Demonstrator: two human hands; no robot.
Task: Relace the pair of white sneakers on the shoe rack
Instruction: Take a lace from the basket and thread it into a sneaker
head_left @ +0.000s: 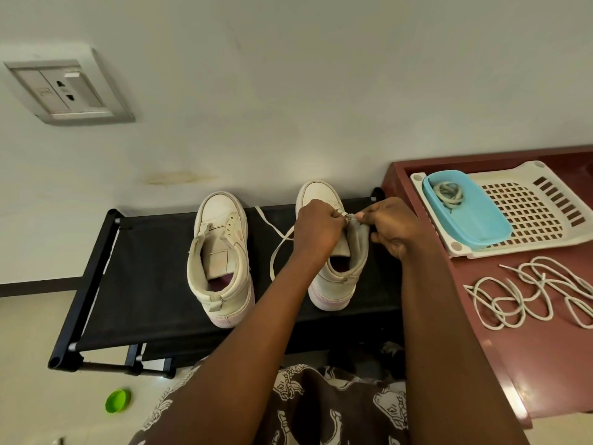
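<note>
The right sneaker (333, 277) stands on the black shoe rack (144, 284), toe to the wall. Above its tongue the left hand (321, 226) and right hand (393, 231) meet, each grip pinching the white lace (272, 225), which trails just left of that sneaker. Further left stands the unlaced left sneaker (221, 261). To the right, a maroon desk (513, 364) carries loose laces (529, 293) and a blue tub (468, 216).

Bare rack top (144, 284) left of laceless sneaker (221, 261), wall (288, 91) behind; table (513, 364) crowding right
</note>
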